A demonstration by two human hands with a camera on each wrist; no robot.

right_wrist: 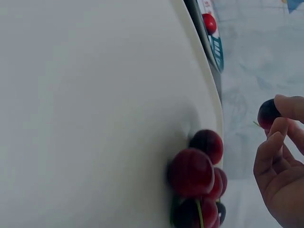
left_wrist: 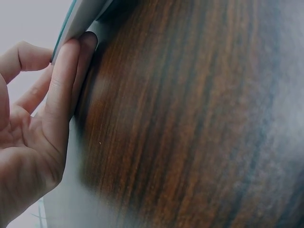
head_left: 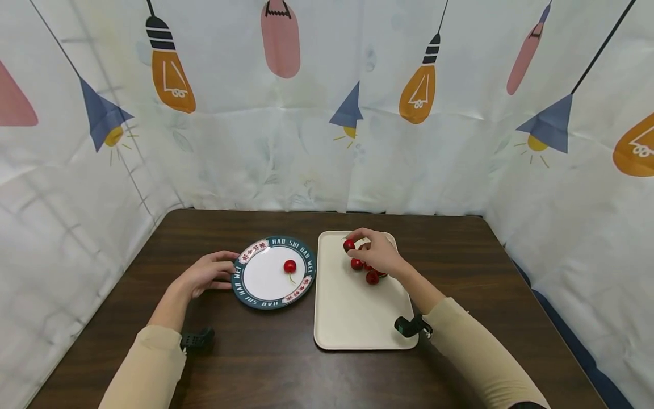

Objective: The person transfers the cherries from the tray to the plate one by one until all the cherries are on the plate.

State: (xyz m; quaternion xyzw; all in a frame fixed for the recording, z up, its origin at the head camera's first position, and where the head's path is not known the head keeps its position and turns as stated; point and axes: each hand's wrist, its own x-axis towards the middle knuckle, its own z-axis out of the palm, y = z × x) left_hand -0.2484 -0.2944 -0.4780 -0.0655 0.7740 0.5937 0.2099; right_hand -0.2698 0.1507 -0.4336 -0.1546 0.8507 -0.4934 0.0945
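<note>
On the left, a round white plate [head_left: 261, 278] with a dark teal lettered rim holds one red cherry [head_left: 289, 266] with a green stem. My left hand [head_left: 210, 274] pinches the plate's left edge; in the left wrist view the fingers [left_wrist: 61, 78] lie against its underside. Over the far part of a cream rectangular tray [head_left: 357, 318], my right hand [head_left: 380, 254] pinches a dark red cherry [right_wrist: 269, 114] between thumb and fingertips. Several other cherries [right_wrist: 191, 172] lie clustered on the tray below that hand, partly hidden by it in the head view.
The brown wood-grain table [head_left: 265, 363] carries the plate and the tray side by side, close together. A pale curtain [head_left: 245, 153] printed with lamps and bulbs stands behind the table and at both sides. Each wrist wears a small black device.
</note>
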